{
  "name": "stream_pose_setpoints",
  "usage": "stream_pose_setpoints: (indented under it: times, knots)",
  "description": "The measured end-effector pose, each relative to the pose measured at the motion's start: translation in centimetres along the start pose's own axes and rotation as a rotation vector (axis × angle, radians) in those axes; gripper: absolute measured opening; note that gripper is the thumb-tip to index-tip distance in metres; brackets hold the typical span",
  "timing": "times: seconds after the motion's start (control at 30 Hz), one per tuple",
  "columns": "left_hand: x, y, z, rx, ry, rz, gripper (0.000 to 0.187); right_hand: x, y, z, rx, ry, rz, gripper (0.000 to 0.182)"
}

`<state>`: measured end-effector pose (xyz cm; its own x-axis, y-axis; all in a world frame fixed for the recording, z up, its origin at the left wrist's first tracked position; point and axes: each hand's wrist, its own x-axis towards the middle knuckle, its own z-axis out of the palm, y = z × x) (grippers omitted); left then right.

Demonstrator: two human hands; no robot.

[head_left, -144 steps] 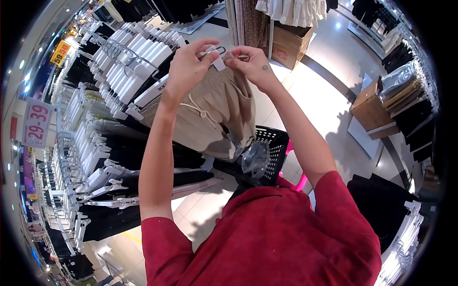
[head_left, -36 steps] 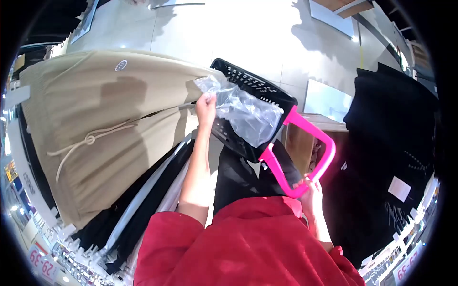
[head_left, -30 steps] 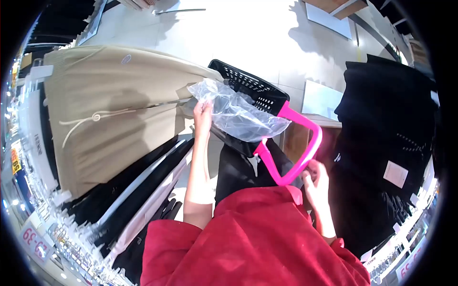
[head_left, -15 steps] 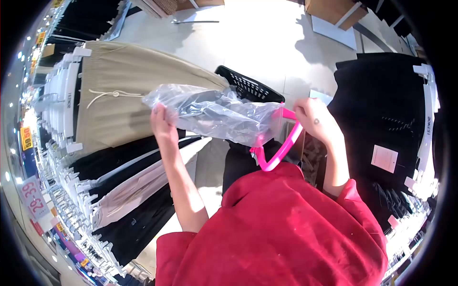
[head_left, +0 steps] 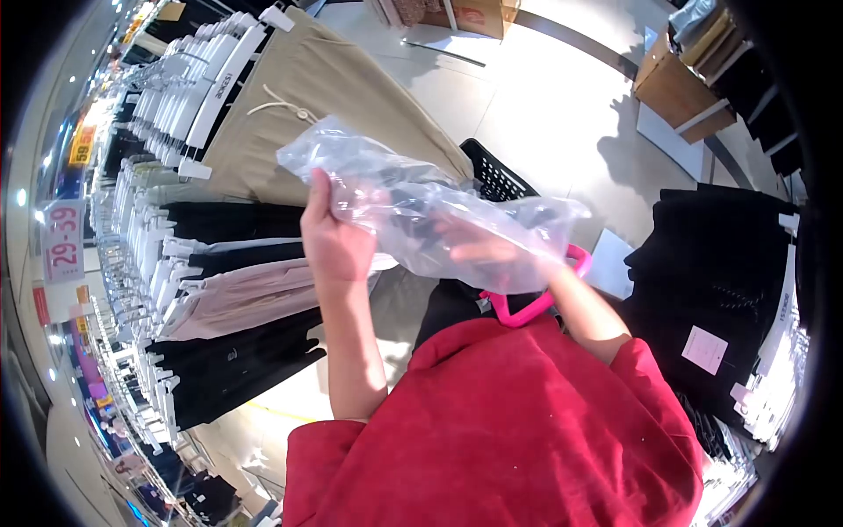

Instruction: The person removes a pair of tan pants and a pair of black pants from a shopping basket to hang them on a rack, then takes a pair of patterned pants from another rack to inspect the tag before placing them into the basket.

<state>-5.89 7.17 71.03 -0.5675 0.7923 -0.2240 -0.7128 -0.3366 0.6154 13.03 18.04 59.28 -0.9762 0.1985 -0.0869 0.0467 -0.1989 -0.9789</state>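
A crumpled clear plastic bag [head_left: 408, 180] stretches across in front of me. My left hand [head_left: 338, 241] is closed on its left part, thumb up, with the fingers partly behind the film. At the other end my right hand [head_left: 483, 244] reaches inside the bag. Its fingers show through the plastic, stretched out toward the left. Below the right forearm hangs a bright pink loop [head_left: 522, 314], close to my red shirt and partly covered by the bag.
Beige drawstring trousers [head_left: 325, 97] hang on the left rack, with several black and pink garments nearer me. Black garments [head_left: 702, 272] hang at right. A black basket [head_left: 499, 176] stands on the floor beyond the bag. Cardboard boxes [head_left: 672, 88] lie farther off.
My right hand has let go of the pink loop and gone into the bag. The loop has dropped lower beside my shirt. The view has turned, shifting the racks.
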Motion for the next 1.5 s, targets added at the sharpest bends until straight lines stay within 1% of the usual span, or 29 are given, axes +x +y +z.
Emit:
stream_pose_setpoints:
  times: [0.07, 0.1, 0.17, 0.23, 0.3, 0.33, 0.4, 0.43, 0.5, 0.53, 0.57, 0.6, 0.63, 0.67, 0.73, 0.77, 0.8, 0.83, 0.87, 0.93, 0.97, 1.07, 1.1, 1.2, 1.23, 1.33, 1.37, 1.47, 1.5]
  knots:
    - [0.1, -0.6, -1.1, -0.203, -0.236, -0.102, 0.033, 1.4, -0.4, 2.2, -0.177, 0.161, -0.141, 0.067]
    - [-0.3, -1.0, -0.9, -0.235, -0.184, -0.123, 0.032, 2.7, 2.0, 2.4, -0.467, 0.269, -0.132, 0.072]
    - [-1.3, -1.6, 0.3, -0.247, -0.044, -0.147, 0.03, 3.4, 1.3, 2.2, -0.851, 0.321, -0.083, 0.075]
    - [-1.9, -1.9, 1.5, -0.211, 0.122, -0.157, 0.028, 4.6, 2.3, 2.4, -0.919, 0.365, -0.093, 0.069]
    - [-1.2, -2.6, 0.2, -0.31, 0.02, -0.212, 0.028, 4.4, 1.6, 2.6, -1.016, 0.386, -0.003, 0.057]
    - [-0.6, -3.0, -0.4, -0.362, -0.035, -0.234, 0.028, 4.4, 2.5, 2.2, -0.968, 0.385, 0.007, 0.055]
    - [0.6, -3.6, -0.9, -0.321, 0.056, -0.17, 0.028, 4.8, 7.7, 0.8, -0.868, 0.376, 0.024, 0.052]
    - [1.5, -3.8, -1.3, -0.298, 0.102, -0.138, 0.027, 4.5, 13.0, -0.7, -0.041, 0.329, -0.136, 0.048]
    - [4.4, -3.5, -4.7, -0.017, 0.259, 0.074, 0.022, 2.4, 20.2, -2.7, 0.296, 0.324, -0.049, 0.048]
    - [5.9, -3.7, -7.2, 0.12, 0.343, 0.172, 0.021, 0.9, 15.4, -2.7, -0.186, 0.338, -0.051, 0.045]
    - [7.3, -4.4, -10.3, 0.302, 0.348, 0.211, 0.021, -0.4, 9.9, -2.5, -0.668, 0.377, -0.046, 0.043]
    - [8.7, -5.3, -13.8, 0.485, 0.35, 0.248, 0.021, -0.7, 0.1, -1.9, -0.324, 0.141, 0.471, 0.042]
    - [9.3, -6.3, -16.4, 0.672, 0.346, 0.288, 0.022, -2.0, 1.0, -3.0, -0.171, 0.152, 0.531, 0.042]
    - [9.4, -7.2, -17.5, 0.79, 0.419, 0.202, 0.029, -4.2, 2.3, -3.9, 0.008, 0.205, 0.55, 0.042]
    - [10.4, -10.8, -23.3, 1.258, 0.33, 0.458, 0.033, -9.3, 2.8, -5.9, 0.256, 0.305, 0.59, 0.042]
    - [10.4, -12.3, -25.4, 1.317, 0.401, 0.408, 0.034, -9.5, -2.5, -3.5, 0.253, 0.477, 0.567, 0.047]
    - [10.1, -13.4, -26.4, 1.374, 0.474, 0.355, 0.036, -11.6, -3.7, -3.9, 0.226, 0.484, 0.593, 0.054]
    - [9.4, -13.8, -26.3, 1.404, 0.51, 0.27, 0.032, -14.5, -4.6, -4.4, 0.153, 0.504, 0.533, 0.055]
    - [9.1, -14.3, -26.8, 1.357, 0.537, 0.257, 0.031, -14.3, -9.1, -3.9, 0.154, 0.379, 0.277, 0.052]
    - [8.8, -15.9, -29.0, 1.266, 0.586, 0.235, 0.029, -18.0, -12.5, -4.1, -0.032, 0.466, 0.269, 0.051]
    - [9.1, -17.1, -30.5, 1.206, 0.62, 0.341, 0.028, -19.6, -14.1, -3.9, -0.125, 0.515, 0.272, 0.051]
    - [9.0, -18.6, -31.5, 1.296, 0.656, 0.195, 0.027, -22.5, -17.4, -3.4, -0.379, 0.622, 0.273, 0.049]
    - [9.2, -19.5, -32.5, 1.208, 0.608, 0.16, 0.029, -23.1, -18.3, -3.2, -0.446, 0.646, 0.269, 0.049]
    - [9.9, -22.8, -35.4, 1.173, 0.522, 0.204, 0.027, -24.2, -19.7, -2.7, -0.587, 0.704, 0.268, 0.048]
    - [10.6, -24.2, -36.7, 1.08, 0.443, 0.159, 0.032, -24.3, -19.9, -2.7, -0.606, 0.713, 0.263, 0.047]
    - [9.5, -22.5, -30.9, 1.19, 0.393, -0.107, 0.043, -24.3, -20.4, -2.8, -0.69, 0.723, 0.247, 0.046]
    - [10.1, -23.0, -32.3, 1.16, 0.355, -0.18, 0.059, -24.4, -20.7, -2.8, -0.719, 0.725, 0.244, 0.046]
    - [9.1, -22.9, -30.7, 1.536, 0.208, -0.123, 0.071, -24.3, -20.9, -2.6, -0.765, 0.716, 0.224, 0.045]
    - [8.7, -22.9, -30.4, 1.568, 0.221, -0.116, 0.074, -24.3, -21.0, -2.6, -0.778, 0.711, 0.214, 0.044]
